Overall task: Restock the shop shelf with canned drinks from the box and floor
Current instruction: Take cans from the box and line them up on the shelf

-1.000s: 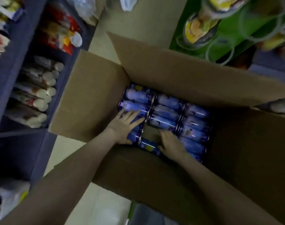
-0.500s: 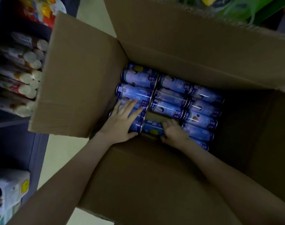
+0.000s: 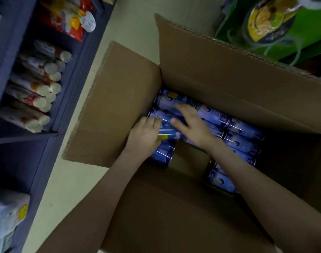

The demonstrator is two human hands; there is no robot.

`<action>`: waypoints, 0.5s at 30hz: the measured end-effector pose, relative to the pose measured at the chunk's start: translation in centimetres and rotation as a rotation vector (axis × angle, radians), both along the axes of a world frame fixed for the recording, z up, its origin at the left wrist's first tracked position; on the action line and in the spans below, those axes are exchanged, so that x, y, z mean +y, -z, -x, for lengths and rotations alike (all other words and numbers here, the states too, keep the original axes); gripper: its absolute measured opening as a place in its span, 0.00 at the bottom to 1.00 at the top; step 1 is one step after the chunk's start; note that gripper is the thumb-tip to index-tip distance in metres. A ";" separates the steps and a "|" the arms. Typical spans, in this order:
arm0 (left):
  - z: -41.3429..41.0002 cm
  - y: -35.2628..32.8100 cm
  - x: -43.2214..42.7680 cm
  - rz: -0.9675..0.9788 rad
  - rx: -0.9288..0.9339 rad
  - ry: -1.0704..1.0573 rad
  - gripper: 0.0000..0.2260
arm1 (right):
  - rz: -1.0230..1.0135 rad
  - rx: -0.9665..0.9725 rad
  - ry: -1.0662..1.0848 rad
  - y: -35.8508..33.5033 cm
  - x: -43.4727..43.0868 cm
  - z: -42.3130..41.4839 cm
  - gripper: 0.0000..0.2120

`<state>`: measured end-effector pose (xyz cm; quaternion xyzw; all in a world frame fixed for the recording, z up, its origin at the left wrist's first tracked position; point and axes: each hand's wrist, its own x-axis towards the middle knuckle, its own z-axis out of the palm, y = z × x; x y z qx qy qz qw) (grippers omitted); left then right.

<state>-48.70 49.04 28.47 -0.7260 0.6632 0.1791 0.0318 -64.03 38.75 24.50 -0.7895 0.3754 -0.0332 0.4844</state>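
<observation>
Reaching into the open box (image 3: 119, 106), left hand (image 3: 145, 134) curls round a blue can (image 3: 168, 132) lying inside, right hand (image 3: 190, 123) spread flat beside it, seemingly gripping nothing; next: lift it clear for the shelf (image 3: 77, 84).

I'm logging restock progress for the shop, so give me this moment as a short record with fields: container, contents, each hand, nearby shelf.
container: open brown cardboard box, flaps spread outward
contents: blue drink cans lying on their sides in rows, with a bare gap showing the box bottom
left hand: fingers curled round the end of one blue can
right hand: fingers stretched flat across the cans
shelf: dark blue shelf unit at left, holding pale tube packs and red snack packets
</observation>
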 end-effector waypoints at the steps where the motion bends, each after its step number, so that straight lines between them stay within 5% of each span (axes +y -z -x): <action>1: 0.4 0.2 0.3 0.007 -0.009 0.009 0.30 | -0.001 0.028 0.105 1.0 -0.7 -0.5 0.26; 7: 1.6 1.0 2.3 -0.097 0.098 -0.235 0.25 | -0.110 0.330 0.158 5.6 -3.5 -1.7 0.25; 15: 2.1 -0.8 1.6 -0.097 0.536 -0.789 0.18 | 0.015 0.441 -0.044 5.1 -3.7 0.3 0.33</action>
